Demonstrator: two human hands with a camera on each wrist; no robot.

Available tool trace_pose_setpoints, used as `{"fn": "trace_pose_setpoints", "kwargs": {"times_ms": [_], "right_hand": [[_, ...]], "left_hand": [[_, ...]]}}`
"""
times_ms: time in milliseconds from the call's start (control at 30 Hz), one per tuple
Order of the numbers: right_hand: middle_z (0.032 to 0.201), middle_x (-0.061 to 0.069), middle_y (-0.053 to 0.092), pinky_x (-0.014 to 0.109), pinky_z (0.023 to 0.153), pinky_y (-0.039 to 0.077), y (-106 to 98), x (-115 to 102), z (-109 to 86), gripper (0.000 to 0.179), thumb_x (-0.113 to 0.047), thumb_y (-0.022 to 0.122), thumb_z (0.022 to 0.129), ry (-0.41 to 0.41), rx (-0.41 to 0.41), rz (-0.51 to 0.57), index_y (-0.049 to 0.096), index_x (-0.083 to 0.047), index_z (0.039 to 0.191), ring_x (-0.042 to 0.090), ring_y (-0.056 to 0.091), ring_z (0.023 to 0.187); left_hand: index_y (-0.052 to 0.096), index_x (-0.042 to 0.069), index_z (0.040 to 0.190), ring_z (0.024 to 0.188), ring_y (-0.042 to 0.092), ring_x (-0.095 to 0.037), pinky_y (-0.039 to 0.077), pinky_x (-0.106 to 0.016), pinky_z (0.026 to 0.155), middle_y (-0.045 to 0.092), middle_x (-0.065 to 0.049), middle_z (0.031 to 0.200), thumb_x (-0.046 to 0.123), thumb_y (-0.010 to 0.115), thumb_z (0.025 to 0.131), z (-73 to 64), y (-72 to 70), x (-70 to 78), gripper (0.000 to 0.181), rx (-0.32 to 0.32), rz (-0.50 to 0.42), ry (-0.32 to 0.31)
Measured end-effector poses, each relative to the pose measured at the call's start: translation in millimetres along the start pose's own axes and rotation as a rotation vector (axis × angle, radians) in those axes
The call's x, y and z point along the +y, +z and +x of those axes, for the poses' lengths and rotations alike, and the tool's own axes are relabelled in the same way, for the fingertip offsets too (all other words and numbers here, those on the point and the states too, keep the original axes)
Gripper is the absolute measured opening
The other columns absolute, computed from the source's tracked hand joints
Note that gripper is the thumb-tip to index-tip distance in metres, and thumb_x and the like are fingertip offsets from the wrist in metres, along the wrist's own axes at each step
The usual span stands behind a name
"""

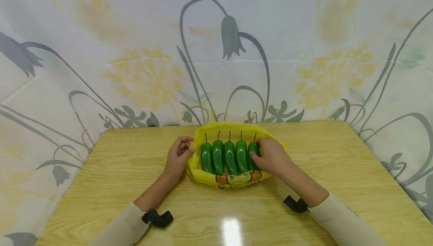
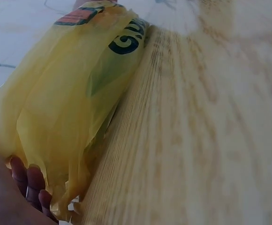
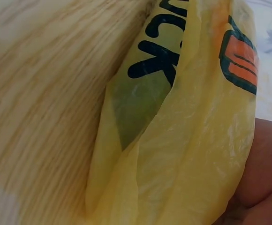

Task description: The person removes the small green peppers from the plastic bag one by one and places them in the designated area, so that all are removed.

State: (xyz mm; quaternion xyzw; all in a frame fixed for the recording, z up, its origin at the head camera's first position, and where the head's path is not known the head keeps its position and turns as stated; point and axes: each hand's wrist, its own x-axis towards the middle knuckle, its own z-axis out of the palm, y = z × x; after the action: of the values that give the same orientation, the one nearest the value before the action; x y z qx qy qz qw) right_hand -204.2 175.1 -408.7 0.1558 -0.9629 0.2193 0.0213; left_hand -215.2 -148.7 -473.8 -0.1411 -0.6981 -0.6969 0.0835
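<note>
A yellow plastic bag (image 1: 233, 126) lies opened out in the middle of the table, with several glossy green peppers (image 1: 230, 157) in a row inside, stems pointing away from me. At the bag's left rim my left hand (image 1: 176, 156) pinches the plastic, its fingers bent. My right hand (image 1: 273, 156) reaches over the right rim and holds the rightmost pepper (image 1: 254, 149) between thumb and fingers. Both wrist views show the bag's outer side (image 2: 56, 108) with dark lettering; the peppers are only dim green shapes through the plastic.
The wood-grain table (image 1: 128, 159) extends around the bag on all sides. Behind its back edge hangs a floral-patterned cloth (image 1: 233, 69). Black wrist-worn devices (image 1: 158, 218) sit at both cuffs, above the table's front part.
</note>
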Motion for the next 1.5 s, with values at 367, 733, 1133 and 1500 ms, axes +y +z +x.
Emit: {"fn": "trace_pose_setpoints", "kwargs": {"times_ms": [367,733,1133,1500], "right_hand": [[0.132,0.033,0.063,0.059,0.097,0.054,7.8,-0.2,-1.5,0.057,-0.02,0.073,0.099,-0.019,-0.035,-0.013,0.056,0.015,0.14,0.05,0.062,0.12],[0.136,0.032,0.058,0.057,0.095,0.054,12.3,-1.4,-2.2,0.063,-0.017,0.081,0.093,-0.026,-0.013,0.024,0.055,0.009,0.145,0.045,0.061,0.117],[0.127,0.027,0.06,0.053,0.087,0.055,9.9,-2.2,-2.3,0.057,-0.01,0.085,0.087,-0.056,0.037,0.065,0.061,0.005,0.137,0.036,0.062,0.102],[0.123,0.024,0.062,0.052,0.084,0.055,6.7,-4.6,-3.8,0.053,-0.007,0.084,0.085,-0.105,0.057,0.074,0.063,0.001,0.132,0.035,0.061,0.099]], "left_hand": [[0.054,-0.01,0.134,0.092,0.058,-0.013,0.048,-0.021,0.088,0.06,-0.021,0.103,-0.005,0.059,0.097,-0.6,-1.7,0.6,0.037,-0.054,-0.012,0.013],[0.053,-0.012,0.134,0.097,0.057,-0.013,0.048,-0.02,0.091,0.058,-0.031,0.114,-0.006,0.058,0.098,-0.5,-2.0,-1.2,0.038,-0.046,-0.017,0.021],[0.053,-0.011,0.135,0.097,0.056,-0.013,0.048,-0.02,0.089,0.058,-0.025,0.111,-0.005,0.058,0.098,-1.3,-1.6,-0.2,0.038,-0.049,-0.014,0.013],[0.053,-0.01,0.136,0.096,0.056,-0.015,0.049,-0.02,0.088,0.057,-0.027,0.111,-0.004,0.058,0.097,-1.2,-2.2,0.0,0.039,-0.058,-0.029,0.02]]}}
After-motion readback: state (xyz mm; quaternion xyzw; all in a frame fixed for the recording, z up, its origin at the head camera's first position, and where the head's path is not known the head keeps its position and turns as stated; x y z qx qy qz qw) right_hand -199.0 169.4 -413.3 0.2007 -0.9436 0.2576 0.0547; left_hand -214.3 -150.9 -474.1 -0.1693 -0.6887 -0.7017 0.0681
